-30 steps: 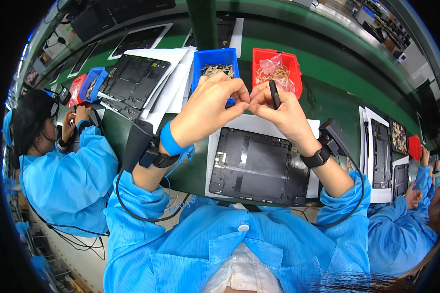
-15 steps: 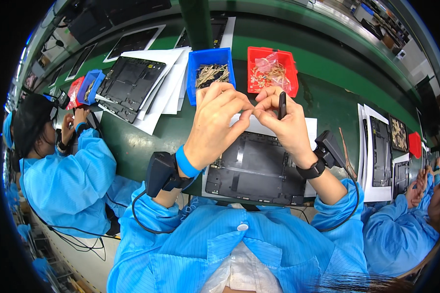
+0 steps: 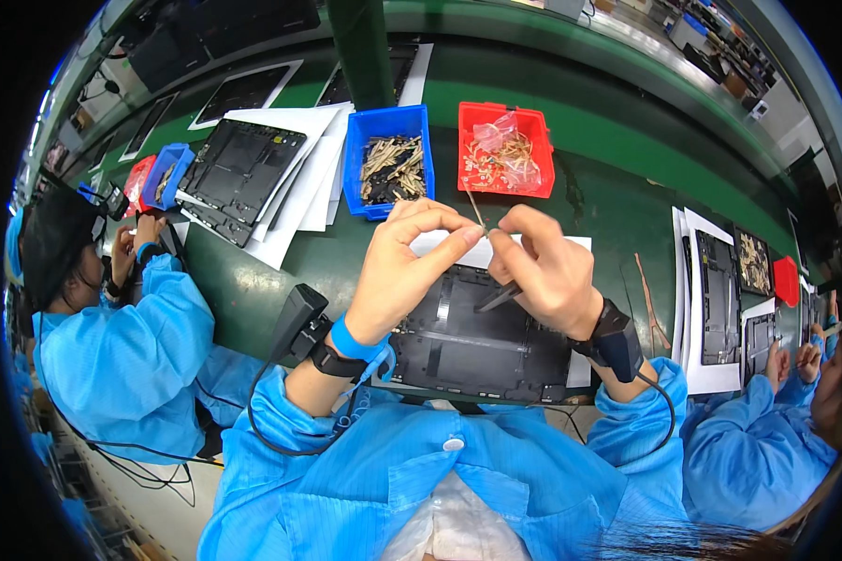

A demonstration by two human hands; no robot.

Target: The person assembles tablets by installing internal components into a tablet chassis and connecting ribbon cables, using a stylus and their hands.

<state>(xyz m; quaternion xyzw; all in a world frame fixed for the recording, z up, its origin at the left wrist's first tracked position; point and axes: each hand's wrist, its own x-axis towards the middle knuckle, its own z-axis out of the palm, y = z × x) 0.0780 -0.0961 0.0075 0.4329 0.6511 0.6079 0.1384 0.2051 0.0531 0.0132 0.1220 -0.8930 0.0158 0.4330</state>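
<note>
My left hand is closed in a pinch, thumb against forefinger, on a thin light-coloured strip that sticks up from the fingertips. Close beside it, my right hand is curled round a slim black tool, whose end juts down and to the left below the fingers. The right fingertips meet the strip's lower end; whether they grip it too is hard to see. Under both hands lies a flat black device panel on white paper.
Beyond my hands stand a blue bin of small tan and black pieces and a red bin with small parts and clear plastic. Black panels on white sheets are stacked at left. Co-workers in blue sit left and right.
The thin strip now shows above the left fingertips. My right hand has turned, and its black tool has swung from upright to pointing down and left. The view has shifted slightly.
</note>
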